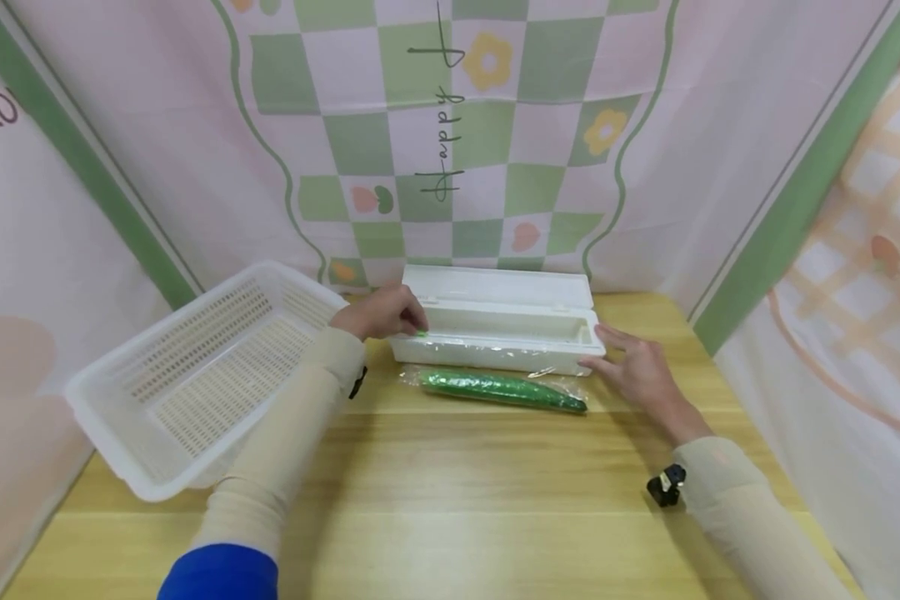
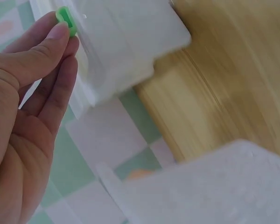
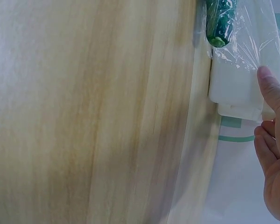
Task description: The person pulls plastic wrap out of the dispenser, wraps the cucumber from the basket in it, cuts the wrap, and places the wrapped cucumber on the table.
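Note:
A white cling film dispenser (image 1: 487, 355) lies lengthwise at the table's far edge, its lid (image 1: 498, 287) raised behind it. Clear film hangs over its front face. At the dispenser's left end, my left hand (image 1: 382, 312) pinches a small green slide cutter (image 2: 66, 21) between thumb and fingers, close to the box's edge. My right hand (image 1: 641, 371) holds the right end, thumb low on the front and a finger on the upper edge; the other fingers are partly hidden. Just in front lies a green cucumber (image 1: 502, 390) in clear film, apart from both hands.
A white slotted plastic basket (image 1: 157, 333) stands tilted at the left, beside my left forearm. Pale wood tabletop (image 1: 480, 500) stretches in front of the cucumber. Printed cloth (image 1: 457, 142) hangs behind the dispenser and along both sides.

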Demonstrator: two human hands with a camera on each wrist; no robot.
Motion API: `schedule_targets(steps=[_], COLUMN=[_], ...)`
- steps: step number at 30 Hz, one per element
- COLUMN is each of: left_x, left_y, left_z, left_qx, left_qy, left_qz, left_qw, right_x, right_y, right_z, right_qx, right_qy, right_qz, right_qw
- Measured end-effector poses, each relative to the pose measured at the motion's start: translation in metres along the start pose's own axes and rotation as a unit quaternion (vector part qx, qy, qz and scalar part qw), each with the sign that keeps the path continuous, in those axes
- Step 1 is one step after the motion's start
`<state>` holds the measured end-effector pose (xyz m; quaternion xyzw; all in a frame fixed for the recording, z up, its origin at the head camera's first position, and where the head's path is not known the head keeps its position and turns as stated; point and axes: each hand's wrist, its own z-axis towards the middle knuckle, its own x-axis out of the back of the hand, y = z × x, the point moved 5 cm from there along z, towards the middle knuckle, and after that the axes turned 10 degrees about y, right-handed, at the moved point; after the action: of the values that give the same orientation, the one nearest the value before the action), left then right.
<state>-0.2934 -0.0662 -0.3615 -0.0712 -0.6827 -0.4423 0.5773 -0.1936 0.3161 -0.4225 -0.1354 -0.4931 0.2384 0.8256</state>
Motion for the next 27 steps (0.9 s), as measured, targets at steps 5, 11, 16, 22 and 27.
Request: schedule_targets(steps=[5,11,16,22,27], left_x=[0.011,0.013,0.011,0.015,0.025], left_y=[-0.016,-0.018,-0.014,-0.013,0.005], left_z=[-0.014,-0.018,-0.017,-0.023,-0.029], left_qx=[0.023,0.023,0.019,0.021,-0.029], left_qy=[0.005,0.015,0.017,0.01,0.048], left_qz=[0.003,0.014,0.025,0.071,0.137], left_qw=[0.9997,0.9995,0.9993,0.9972,0.989], right_x=[-0.002,0.0,0.004,0.012,0.023], right_y=[0.0,0.001,0.009,0.013,-0.009], right_z=[0.0,0.0,0.002,0.007,0.009], right_qx=[-0.006,-0.015,-0.019,-0.038,0.032], right_qy=[-0.008,-0.014,-0.051,-0.111,-0.045], right_qz=[0.001,0.01,0.002,-0.015,-0.028], right_qw=[1.0,1.0,0.999,0.993,0.998])
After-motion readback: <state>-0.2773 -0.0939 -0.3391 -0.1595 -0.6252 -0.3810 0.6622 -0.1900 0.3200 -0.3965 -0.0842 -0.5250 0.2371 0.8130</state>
